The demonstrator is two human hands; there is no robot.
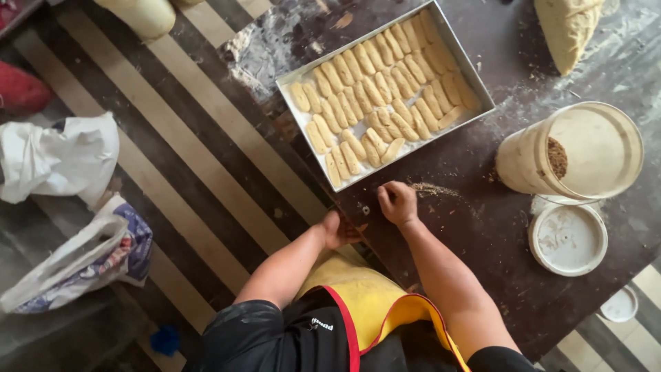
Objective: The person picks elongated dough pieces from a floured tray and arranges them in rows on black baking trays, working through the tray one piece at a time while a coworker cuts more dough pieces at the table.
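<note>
Yellow apron and black shirt fill the bottom of the head view, two bare arms reaching up from them onto the dark table point(509, 227). Left hand point(339, 231) sits at the table's near edge, fingers curled over it, clamped on nothing else that shows. Right hand point(398, 203) is bunched, fingertips drawn together against the tabletop, touching a thin trail of brown crumbs point(435, 189); whether any is pinched between them, I can't tell. That stuff looks light, dry and loose, so a pinch or a sweep would suit it, not a grasp. Just beyond the knuckles sits the metal tray point(323, 176), packed with rows of pale dough fingers point(385, 93), soft-looking and easily dented; best lifted by the tray rim. Right of that, a tipped cream tub point(592, 155) with brown grains inside, its lid point(568, 240) flat on the table nearer the apron. Farthest off, a wedge of dough point(568, 27).
</note>
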